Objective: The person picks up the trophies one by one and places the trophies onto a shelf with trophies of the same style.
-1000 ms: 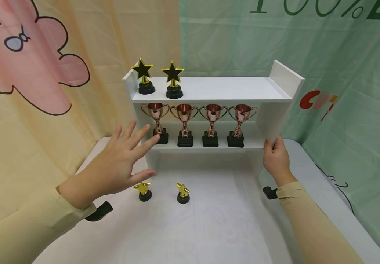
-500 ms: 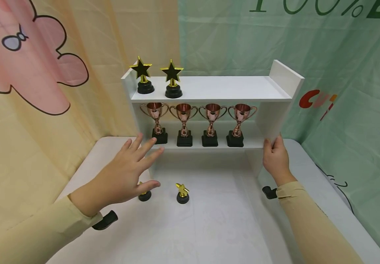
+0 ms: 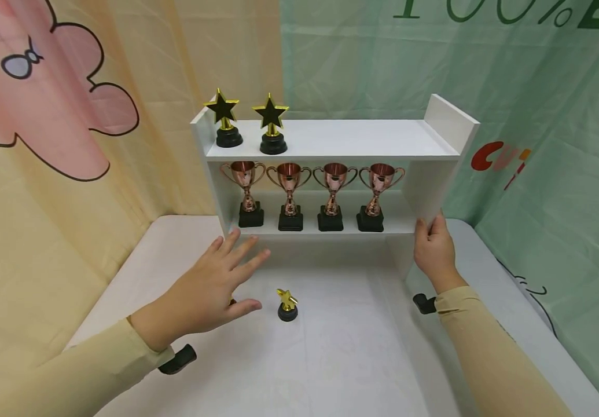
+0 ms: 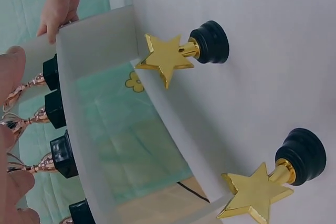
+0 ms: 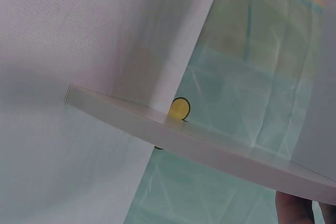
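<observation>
My right hand (image 3: 436,255) grips the right side panel of a white shelf (image 3: 351,138) at middle-shelf height, its fingertips (image 5: 294,208) against the board in the right wrist view. My left hand (image 3: 202,295), fingers spread and holding nothing, hovers in front of the shelf's lower left. Behind it one gold star trophy (image 4: 257,195) is almost hidden in the head view. Another gold star trophy (image 3: 287,304) on a round black base stands on the table to its right. Several copper cup trophies (image 3: 336,197) line the middle shelf.
Two star trophies (image 3: 271,124) with dark faces stand at the left of the top shelf. The shelf rests on a white table (image 3: 351,359). Beige and green curtains (image 3: 362,63) hang behind and beside it.
My left hand has moved down and to the right, away from the leftmost cup and across the left star trophy on the table. My right hand keeps its grip on the shelf.
</observation>
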`<state>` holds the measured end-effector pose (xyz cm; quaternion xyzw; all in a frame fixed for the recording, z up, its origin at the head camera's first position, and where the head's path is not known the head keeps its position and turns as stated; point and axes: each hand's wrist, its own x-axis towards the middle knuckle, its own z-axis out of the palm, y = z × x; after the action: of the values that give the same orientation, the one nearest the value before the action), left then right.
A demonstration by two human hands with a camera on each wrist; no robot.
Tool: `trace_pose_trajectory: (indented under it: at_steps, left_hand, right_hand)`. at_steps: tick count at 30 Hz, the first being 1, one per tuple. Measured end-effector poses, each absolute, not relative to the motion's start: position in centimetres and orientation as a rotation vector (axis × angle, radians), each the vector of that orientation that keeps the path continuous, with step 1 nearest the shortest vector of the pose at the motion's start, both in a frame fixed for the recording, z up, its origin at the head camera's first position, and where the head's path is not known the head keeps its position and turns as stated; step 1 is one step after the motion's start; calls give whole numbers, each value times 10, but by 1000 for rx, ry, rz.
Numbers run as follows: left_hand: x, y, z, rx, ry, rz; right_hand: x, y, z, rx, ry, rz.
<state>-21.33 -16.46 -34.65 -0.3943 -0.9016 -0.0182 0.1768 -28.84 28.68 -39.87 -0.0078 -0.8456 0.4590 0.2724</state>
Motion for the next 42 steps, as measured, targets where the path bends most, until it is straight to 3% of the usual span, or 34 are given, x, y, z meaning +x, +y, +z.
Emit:
trace_pose_trajectory:
  at_steps: [42]
  left_hand:
    - [-225, -125, -394, -1176, -2792, -177]
  right_hand:
    - [-290, 288, -400, -10, -2283, 1234]
